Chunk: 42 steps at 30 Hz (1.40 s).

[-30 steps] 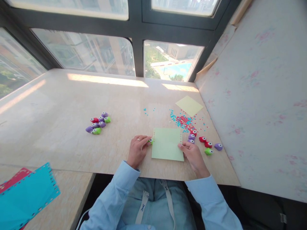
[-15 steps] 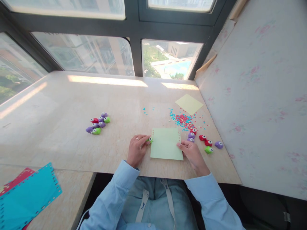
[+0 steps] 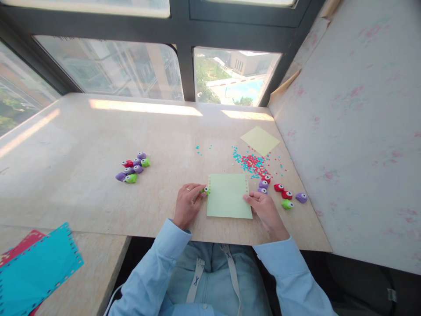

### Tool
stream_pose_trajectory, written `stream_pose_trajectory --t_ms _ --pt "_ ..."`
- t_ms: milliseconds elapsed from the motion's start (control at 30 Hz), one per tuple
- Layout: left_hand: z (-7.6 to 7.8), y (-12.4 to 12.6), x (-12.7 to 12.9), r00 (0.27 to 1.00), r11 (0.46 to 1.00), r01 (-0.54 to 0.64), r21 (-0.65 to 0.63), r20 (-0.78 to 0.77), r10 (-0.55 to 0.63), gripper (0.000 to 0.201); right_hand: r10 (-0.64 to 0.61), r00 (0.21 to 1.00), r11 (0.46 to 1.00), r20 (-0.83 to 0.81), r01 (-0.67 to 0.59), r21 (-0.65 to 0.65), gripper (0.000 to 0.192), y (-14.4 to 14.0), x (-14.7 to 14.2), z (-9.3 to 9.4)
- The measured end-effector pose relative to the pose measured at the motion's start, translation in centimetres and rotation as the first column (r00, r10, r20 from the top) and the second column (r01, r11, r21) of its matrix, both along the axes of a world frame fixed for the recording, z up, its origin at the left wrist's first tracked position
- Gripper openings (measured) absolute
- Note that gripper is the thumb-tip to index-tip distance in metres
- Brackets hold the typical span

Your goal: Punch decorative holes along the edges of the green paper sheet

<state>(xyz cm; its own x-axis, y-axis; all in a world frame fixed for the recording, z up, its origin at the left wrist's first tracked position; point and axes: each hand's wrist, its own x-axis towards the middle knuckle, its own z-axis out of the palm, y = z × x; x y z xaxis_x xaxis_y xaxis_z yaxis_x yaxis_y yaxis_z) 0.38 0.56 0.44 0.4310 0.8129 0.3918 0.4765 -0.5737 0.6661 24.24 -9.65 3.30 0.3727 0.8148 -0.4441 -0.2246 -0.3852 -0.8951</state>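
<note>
Lying between both hands — green paper [image 3: 228, 195], small punch [image 3: 206, 190] at left fingers [image 3: 199, 196]

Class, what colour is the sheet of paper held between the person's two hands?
Light green paper sheet, seen best in the head view.

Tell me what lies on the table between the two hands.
In the head view, the light green paper sheet lies flat between them: the left hand presses a small green punch at its left edge, and the right hand holds its right edge.

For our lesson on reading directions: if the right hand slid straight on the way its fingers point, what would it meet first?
The right hand points up-left, already touching the light green paper; going on, it would likely slide over that sheet.
</note>
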Motion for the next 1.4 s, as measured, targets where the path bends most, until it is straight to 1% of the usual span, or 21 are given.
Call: stream_pose_trajectory --t_ms 200,433,700,867,1000,1267,1400 --pt "0.2 -0.1 0.0 1.0 1.0 0.007 -0.002 -0.011 -0.007 0.021 0.016 0.999 1.0 -0.032 -0.016 -0.011 0.049 0.1 -0.2 0.3" --pt "0.3 -0.2 0.0 1.0 1.0 -0.005 0.006 -0.011 0.005 0.022 0.015 1.0 0.999 -0.016 -0.014 0.029 0.046 1.3 -0.7 0.3" --pt "0.5 -0.3 -0.2 1.0 1.0 0.017 -0.009 -0.021 -0.017 0.022 -0.038 0.999 0.999 0.034 0.037 0.031 0.047 1.7 -0.6 0.0" --pt "0.7 -0.4 -0.2 1.0 1.0 0.006 -0.028 -0.011 -0.007 0.022 -0.083 0.995 0.996 0.056 0.081 0.041 0.048 1.6 -0.9 0.1" --pt "0.9 -0.5 -0.3 1.0 0.999 0.005 -0.043 -0.003 -0.005 0.02 -0.093 0.993 0.995 0.076 0.09 0.041 0.048 1.5 -1.1 0.1" --pt "1.1 -0.4 -0.4 1.0 0.997 0.0 -0.083 0.003 0.001 0.019 -0.066 0.994 0.998 0.083 0.067 -0.013 0.047 1.2 -1.1 0.3" --pt "1.1 -0.5 -0.3 1.0 0.994 -0.013 -0.106 -0.001 0.013 0.019 -0.018 0.994 0.999 0.105 0.023 -0.047 0.048 1.0 -0.8 0.3"
